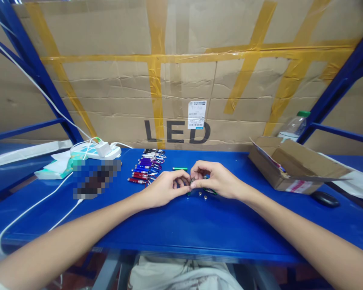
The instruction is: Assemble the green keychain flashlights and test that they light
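My left hand [166, 187] and my right hand [216, 179] meet over the middle of the blue table [181, 225], fingers curled and pinched together on a small metal part [192, 181] between them. Two small round button cells [202, 195] lie on the table just under my right hand, beside a green clip [211, 191]. A green tube [180, 168] lies just behind the hands. To the left, a row of small keychain flashlights [147, 167] in red, blue, purple and black lies side by side.
An open cardboard box [287, 167] stands at the right, with a plastic bottle [295, 125] behind it and a black mouse [324, 198] in front. A white power strip [97, 151] with cables and a tissue pack [56, 169] sit at the left. Taped cardboard marked LED forms the back wall.
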`<state>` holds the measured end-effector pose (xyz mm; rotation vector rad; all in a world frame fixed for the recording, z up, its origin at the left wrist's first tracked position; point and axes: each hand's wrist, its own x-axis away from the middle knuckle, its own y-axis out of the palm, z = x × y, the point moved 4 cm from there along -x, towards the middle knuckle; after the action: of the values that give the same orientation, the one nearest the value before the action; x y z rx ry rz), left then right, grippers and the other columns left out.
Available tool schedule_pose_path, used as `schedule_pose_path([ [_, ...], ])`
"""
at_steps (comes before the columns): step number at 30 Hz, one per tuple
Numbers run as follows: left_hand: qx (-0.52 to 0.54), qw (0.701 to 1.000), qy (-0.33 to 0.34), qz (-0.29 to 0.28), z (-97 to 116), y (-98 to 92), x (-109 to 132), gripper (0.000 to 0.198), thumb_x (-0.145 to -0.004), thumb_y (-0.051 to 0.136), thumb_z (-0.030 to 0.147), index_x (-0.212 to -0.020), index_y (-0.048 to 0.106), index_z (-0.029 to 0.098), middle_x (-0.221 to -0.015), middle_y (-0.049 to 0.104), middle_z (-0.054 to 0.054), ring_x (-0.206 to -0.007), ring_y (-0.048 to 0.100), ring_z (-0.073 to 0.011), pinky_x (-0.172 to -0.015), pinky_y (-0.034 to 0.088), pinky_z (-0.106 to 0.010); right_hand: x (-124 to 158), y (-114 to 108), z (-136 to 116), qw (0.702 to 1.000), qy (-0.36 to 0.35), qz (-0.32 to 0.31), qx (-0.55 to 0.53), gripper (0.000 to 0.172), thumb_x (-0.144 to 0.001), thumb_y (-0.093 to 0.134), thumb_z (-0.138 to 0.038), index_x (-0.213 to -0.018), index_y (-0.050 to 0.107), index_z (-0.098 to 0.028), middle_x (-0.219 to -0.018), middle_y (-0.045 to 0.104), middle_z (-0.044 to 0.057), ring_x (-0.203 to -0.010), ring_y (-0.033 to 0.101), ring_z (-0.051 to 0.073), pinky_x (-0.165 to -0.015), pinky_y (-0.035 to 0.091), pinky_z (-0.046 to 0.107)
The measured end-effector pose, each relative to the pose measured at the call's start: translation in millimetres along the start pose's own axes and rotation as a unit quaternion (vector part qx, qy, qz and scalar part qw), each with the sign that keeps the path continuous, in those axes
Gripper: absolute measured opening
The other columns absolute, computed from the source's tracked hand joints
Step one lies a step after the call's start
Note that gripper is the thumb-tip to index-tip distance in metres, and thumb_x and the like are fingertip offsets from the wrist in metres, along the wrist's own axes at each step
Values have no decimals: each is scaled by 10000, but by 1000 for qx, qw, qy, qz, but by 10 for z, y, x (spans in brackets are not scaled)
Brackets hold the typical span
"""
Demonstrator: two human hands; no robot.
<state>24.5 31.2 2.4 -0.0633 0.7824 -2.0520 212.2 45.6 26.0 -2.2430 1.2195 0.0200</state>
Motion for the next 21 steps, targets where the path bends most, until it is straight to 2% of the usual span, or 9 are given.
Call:
schedule_pose_path([
  [6,10,1000,9,8,15,5,-9,205,-953,724,359,-1040,722,173,-909,747,-22,-789,658,-146,-709,499,-247,8,3,-27,999,-10,-1,35,427,-834,858,-573,-830,654,-198,-782,649,-11,-711,566,155,-646,457,276],
  [11,-26,999,20,18,25,-16,3,179,-954,733,341,-1029,738,179,-908,757,-17,-761,644,-144,-705,493,-250,17,11,-53,997,-38,5,65,431,-864,834,-588,-826,651,-200,-799,640,-9,-714,564,152,-647,455,274],
  [16,-98,992,65,43,73,-51,27,146,-968,731,326,-1028,738,193,-936,767,-14,-788,664,-150,-743,498,-254,19,31,-54,998,-29,11,59,456,-847,845,-606,-823,639,-200,-781,632,-15,-705,554,150,-631,447,268],
  [21,-85,992,68,61,81,-49,19,140,-959,737,320,-1003,726,187,-934,766,-22,-796,671,-161,-755,515,-265,21,56,-59,998,-35,23,57,453,-861,833,-609,-828,629,-207,-784,631,-15,-704,565,155,-628,454,272],
])
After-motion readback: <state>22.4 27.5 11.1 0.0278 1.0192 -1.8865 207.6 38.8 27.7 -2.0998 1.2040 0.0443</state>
